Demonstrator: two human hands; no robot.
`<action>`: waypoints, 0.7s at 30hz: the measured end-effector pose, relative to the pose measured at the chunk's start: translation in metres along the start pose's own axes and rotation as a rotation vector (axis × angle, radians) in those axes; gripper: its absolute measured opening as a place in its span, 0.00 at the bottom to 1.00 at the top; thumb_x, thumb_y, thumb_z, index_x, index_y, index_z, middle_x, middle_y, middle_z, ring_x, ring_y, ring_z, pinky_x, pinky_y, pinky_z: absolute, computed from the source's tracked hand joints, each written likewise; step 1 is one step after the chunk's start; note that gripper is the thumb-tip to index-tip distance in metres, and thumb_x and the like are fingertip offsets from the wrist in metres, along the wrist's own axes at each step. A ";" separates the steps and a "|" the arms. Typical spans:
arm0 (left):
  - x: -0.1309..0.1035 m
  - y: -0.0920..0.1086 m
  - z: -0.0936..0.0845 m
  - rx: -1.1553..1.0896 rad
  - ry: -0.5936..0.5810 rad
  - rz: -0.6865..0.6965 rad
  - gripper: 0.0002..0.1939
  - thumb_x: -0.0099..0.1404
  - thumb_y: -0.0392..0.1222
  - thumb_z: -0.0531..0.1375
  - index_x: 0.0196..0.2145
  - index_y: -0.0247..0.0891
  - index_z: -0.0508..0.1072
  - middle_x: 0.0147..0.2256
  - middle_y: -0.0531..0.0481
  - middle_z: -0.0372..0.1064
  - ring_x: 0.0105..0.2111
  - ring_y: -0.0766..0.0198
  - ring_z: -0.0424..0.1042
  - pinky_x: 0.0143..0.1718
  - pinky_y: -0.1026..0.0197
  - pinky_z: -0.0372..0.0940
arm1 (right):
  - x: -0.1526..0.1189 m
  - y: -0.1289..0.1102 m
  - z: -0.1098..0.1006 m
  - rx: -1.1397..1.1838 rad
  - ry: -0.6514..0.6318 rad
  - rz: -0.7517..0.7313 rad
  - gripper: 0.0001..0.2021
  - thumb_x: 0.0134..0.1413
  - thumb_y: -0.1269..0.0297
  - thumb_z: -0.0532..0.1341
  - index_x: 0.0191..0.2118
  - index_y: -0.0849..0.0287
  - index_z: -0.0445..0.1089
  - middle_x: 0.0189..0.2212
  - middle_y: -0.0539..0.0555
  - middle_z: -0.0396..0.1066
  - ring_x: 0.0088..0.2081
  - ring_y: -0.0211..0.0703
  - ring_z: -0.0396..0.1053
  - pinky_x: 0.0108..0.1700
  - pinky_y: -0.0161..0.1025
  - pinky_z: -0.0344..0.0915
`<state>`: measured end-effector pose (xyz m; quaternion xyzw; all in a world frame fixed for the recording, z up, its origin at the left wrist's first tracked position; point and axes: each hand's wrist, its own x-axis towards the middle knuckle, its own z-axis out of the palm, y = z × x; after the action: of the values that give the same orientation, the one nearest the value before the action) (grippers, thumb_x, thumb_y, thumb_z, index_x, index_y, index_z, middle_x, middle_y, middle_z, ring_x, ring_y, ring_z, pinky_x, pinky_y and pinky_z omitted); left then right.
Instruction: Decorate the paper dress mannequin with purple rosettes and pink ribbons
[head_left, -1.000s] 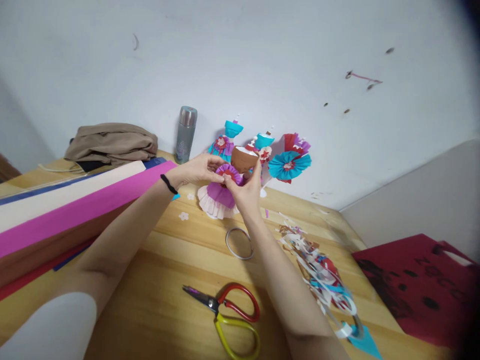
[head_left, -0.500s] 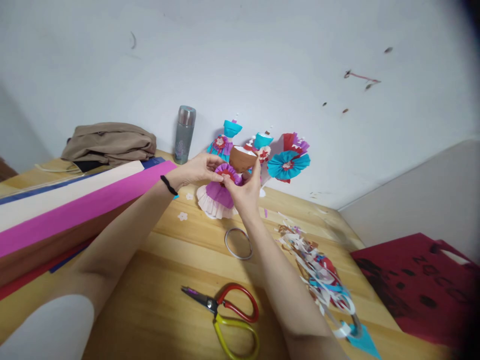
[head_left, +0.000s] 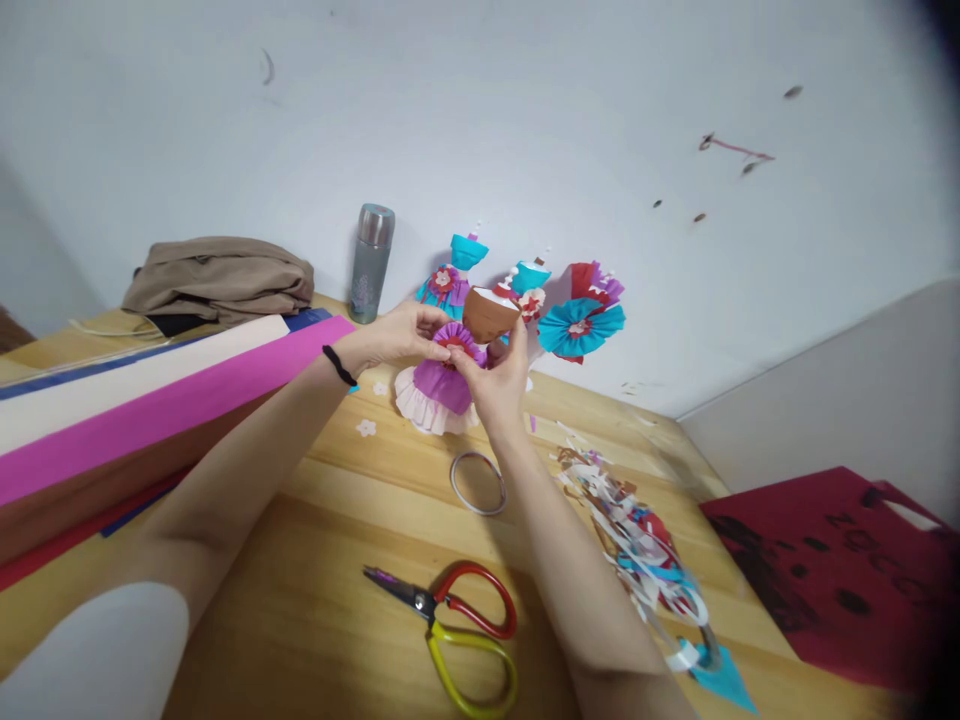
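My left hand (head_left: 409, 336) pinches the left edge of a purple and red paper flower (head_left: 466, 337) at the waist of a small paper dress (head_left: 442, 388). This dress has a brown cup-shaped top (head_left: 489, 316), a purple skirt and a pale pink ruffle at the bottom. It stands upright on the table. My right hand (head_left: 501, 385) is closed around the dress from the right, its thumb on the flower and a finger by the brown top. The back of the waist is hidden by my fingers.
Behind are other paper dresses: one turquoise (head_left: 469, 252), one with a big blue flower (head_left: 581, 328). Scissors (head_left: 427, 605) and a ring (head_left: 478, 483) lie in front. Paper scraps (head_left: 637, 535) and a red bag (head_left: 825, 570) are right; paper sheets (head_left: 172, 400), cloth (head_left: 221, 285) and a flask (head_left: 371, 265) left.
Both hands keep their hold at the flower, with almost no movement of fingers or dress. The whole view has shifted slightly.
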<state>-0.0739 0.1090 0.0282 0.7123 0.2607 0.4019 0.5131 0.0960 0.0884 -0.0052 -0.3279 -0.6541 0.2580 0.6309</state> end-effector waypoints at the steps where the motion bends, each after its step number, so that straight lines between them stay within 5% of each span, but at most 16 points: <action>1: 0.000 0.000 0.000 0.002 -0.001 -0.007 0.14 0.50 0.36 0.70 0.36 0.31 0.75 0.35 0.48 0.75 0.36 0.64 0.73 0.44 0.57 0.67 | 0.000 0.000 -0.001 0.015 -0.007 0.006 0.41 0.45 0.58 0.70 0.63 0.53 0.52 0.56 0.62 0.67 0.55 0.54 0.70 0.56 0.58 0.68; 13: 0.000 -0.002 0.001 -0.018 -0.011 0.007 0.13 0.53 0.37 0.69 0.37 0.32 0.77 0.34 0.48 0.76 0.34 0.66 0.73 0.42 0.59 0.67 | 0.002 0.001 -0.007 0.054 -0.084 -0.022 0.33 0.46 0.53 0.69 0.56 0.55 0.59 0.51 0.61 0.71 0.52 0.53 0.71 0.55 0.55 0.69; 21: 0.002 -0.007 0.003 -0.001 0.033 0.046 0.13 0.53 0.37 0.69 0.37 0.32 0.78 0.35 0.47 0.75 0.35 0.65 0.73 0.42 0.58 0.67 | 0.001 -0.002 -0.004 -0.034 -0.021 -0.034 0.30 0.45 0.61 0.68 0.55 0.55 0.60 0.45 0.59 0.72 0.43 0.51 0.74 0.47 0.53 0.73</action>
<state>-0.0701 0.1112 0.0217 0.7109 0.2527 0.4254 0.4997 0.1000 0.0871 -0.0028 -0.3248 -0.6703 0.2395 0.6228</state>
